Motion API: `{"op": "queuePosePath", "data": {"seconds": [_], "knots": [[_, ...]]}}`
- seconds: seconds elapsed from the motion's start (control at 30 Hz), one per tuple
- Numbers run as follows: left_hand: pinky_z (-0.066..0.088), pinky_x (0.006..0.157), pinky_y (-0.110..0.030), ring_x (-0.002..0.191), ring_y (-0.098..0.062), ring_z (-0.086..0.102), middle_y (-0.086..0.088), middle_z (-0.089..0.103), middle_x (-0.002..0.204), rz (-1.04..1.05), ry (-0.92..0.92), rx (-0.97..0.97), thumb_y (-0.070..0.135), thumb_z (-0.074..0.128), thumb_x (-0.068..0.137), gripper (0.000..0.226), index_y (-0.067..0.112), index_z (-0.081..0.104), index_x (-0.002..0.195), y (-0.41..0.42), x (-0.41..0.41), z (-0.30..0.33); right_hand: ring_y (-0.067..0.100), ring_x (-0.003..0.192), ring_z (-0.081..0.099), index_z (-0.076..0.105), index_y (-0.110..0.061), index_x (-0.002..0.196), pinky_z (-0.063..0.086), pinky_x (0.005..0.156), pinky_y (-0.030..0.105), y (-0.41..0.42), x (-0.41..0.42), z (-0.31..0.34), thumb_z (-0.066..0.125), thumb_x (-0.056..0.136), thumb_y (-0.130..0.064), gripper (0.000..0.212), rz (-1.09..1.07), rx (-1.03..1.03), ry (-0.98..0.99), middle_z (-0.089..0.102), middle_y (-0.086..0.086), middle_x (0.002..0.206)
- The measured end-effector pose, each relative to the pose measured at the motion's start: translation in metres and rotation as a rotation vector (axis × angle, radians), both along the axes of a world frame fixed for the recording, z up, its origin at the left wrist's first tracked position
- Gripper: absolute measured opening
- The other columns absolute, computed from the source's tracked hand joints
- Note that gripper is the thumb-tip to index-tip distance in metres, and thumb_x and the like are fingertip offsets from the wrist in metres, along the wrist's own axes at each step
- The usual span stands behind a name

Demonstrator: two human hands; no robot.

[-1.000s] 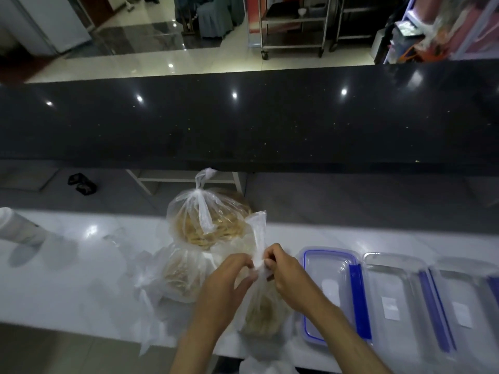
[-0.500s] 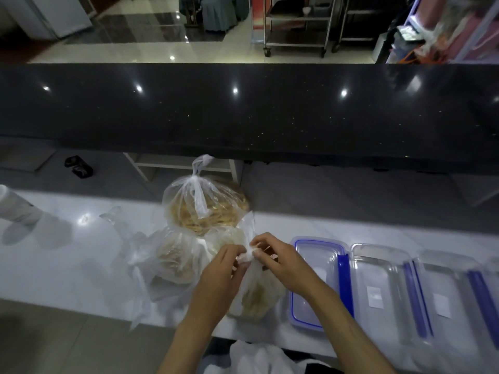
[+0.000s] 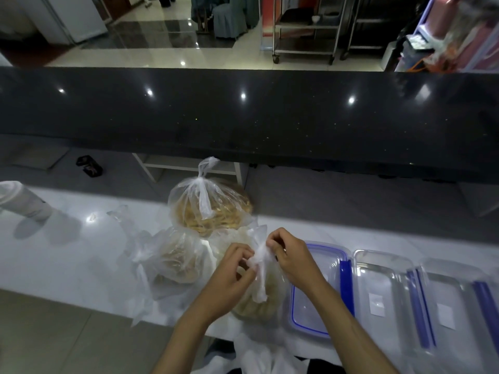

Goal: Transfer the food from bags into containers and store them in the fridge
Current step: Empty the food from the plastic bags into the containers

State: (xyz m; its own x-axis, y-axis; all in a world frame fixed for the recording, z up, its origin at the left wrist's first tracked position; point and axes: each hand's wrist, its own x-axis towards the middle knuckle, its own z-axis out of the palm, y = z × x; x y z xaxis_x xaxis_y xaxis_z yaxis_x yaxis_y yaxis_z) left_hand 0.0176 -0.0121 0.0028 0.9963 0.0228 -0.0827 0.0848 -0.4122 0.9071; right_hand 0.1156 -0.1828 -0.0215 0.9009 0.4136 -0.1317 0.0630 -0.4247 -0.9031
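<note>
We've got both hands on the knot of the nearest food bag [image 3: 259,292] at the surface's [image 3: 67,260] front edge, left hand [image 3: 232,276] and right hand [image 3: 291,260] pinching the twisted plastic to work it loose, with the open container [image 3: 316,292] just beside it for dumping.

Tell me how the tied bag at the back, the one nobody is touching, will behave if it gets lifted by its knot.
The back bag is thin clear film, so it would likely sag and swing. Its pale food fills it into a rounded heap, so it probably has some weight. The knot looks tight, likely a fair handle.
</note>
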Motion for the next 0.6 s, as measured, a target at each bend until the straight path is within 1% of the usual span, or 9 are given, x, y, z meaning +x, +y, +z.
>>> {"op": "queuePosePath", "data": {"seconds": [0.07,0.13,0.2,0.23,0.3,0.37,0.47,0.53,0.6], "knots": [[0.057,0.077,-0.032,0.092,-0.011,0.058,0.017,0.049,0.112,0.016,0.013,0.095,0.038,0.069,0.096,0.020,0.029,0.054,0.106,-0.002,0.006,-0.002,0.010,0.084,0.067,0.062,-0.029,0.100,0.059,0.075,0.032,-0.001,0.001,0.003,0.061,0.102,-0.022,0.007,0.037,0.072,0.006,0.069,-0.009,0.092],[0.055,0.071,-0.028,0.090,-0.009,0.058,0.019,0.049,0.109,0.095,-0.031,0.212,0.046,0.071,0.092,0.028,0.032,0.050,0.105,-0.005,0.011,-0.003,0.012,0.094,0.068,0.062,-0.029,0.105,0.061,0.080,0.032,-0.002,0.002,0.007,0.067,0.097,-0.017,0.015,0.101,0.090,-0.012,0.070,-0.012,0.100],[0.053,0.067,-0.028,0.088,-0.012,0.058,0.017,0.051,0.104,0.169,-0.139,0.264,0.040,0.071,0.095,0.021,0.029,0.053,0.099,-0.007,0.016,-0.003,0.013,0.092,0.067,0.059,-0.030,0.102,0.061,0.076,0.034,-0.002,0.005,0.012,0.071,0.092,-0.015,0.022,0.104,0.065,-0.057,0.068,-0.013,0.098],[0.052,0.067,-0.027,0.088,-0.012,0.059,0.017,0.052,0.103,0.168,-0.192,0.301,0.035,0.071,0.096,0.017,0.028,0.055,0.098,-0.005,0.018,-0.003,0.013,0.089,0.067,0.057,-0.031,0.099,0.061,0.073,0.035,-0.002,0.006,0.013,0.071,0.090,-0.015,0.023,0.071,0.054,-0.075,0.067,-0.013,0.095],[0.052,0.069,-0.026,0.091,-0.012,0.059,0.018,0.053,0.104,0.089,-0.254,0.349,0.024,0.071,0.096,0.013,0.026,0.058,0.098,0.000,0.024,-0.001,0.014,0.082,0.068,0.054,-0.030,0.095,0.062,0.065,0.038,-0.001,0.011,0.015,0.071,0.088,-0.013,0.025,-0.041,0.080,-0.066,0.065,-0.010,0.091],[0.050,0.071,-0.026,0.090,-0.015,0.057,0.015,0.053,0.099,0.023,-0.250,0.295,0.016,0.068,0.096,0.014,0.024,0.056,0.095,0.002,0.028,0.004,0.017,0.076,0.070,0.053,-0.028,0.096,0.062,0.058,0.038,0.002,0.013,0.016,0.069,0.088,-0.009,0.026,-0.124,0.152,0.002,0.064,-0.004,0.091],[0.044,0.069,-0.021,0.084,-0.019,0.054,0.009,0.052,0.091,0.086,-0.225,0.213,0.016,0.064,0.092,0.011,0.020,0.054,0.088,-0.002,0.034,0.008,0.018,0.067,0.068,0.051,-0.030,0.098,0.058,0.051,0.030,0.011,0.015,0.020,0.063,0.090,-0.008,0.026,-0.128,0.164,0.040,0.063,0.000,0.092],[0.041,0.069,-0.020,0.081,-0.019,0.052,0.006,0.051,0.088,0.132,-0.235,0.195,0.013,0.067,0.088,0.016,0.016,0.052,0.082,-0.003,0.039,0.008,0.023,0.065,0.064,0.051,-0.030,0.098,0.058,0.048,0.033,0.016,0.020,0.020,0.058,0.091,-0.008,0.024,-0.144,0.135,0.042,0.061,0.003,0.090],[0.040,0.068,-0.021,0.077,-0.018,0.051,0.003,0.050,0.085,0.143,-0.259,0.171,0.011,0.070,0.085,0.024,0.015,0.049,0.075,0.000,0.043,0.007,0.019,0.066,0.062,0.053,-0.026,0.101,0.058,0.048,0.033,0.018,0.027,0.019,0.054,0.092,-0.004,0.023,-0.190,0.133,0.091,0.060,0.005,0.088]]}}
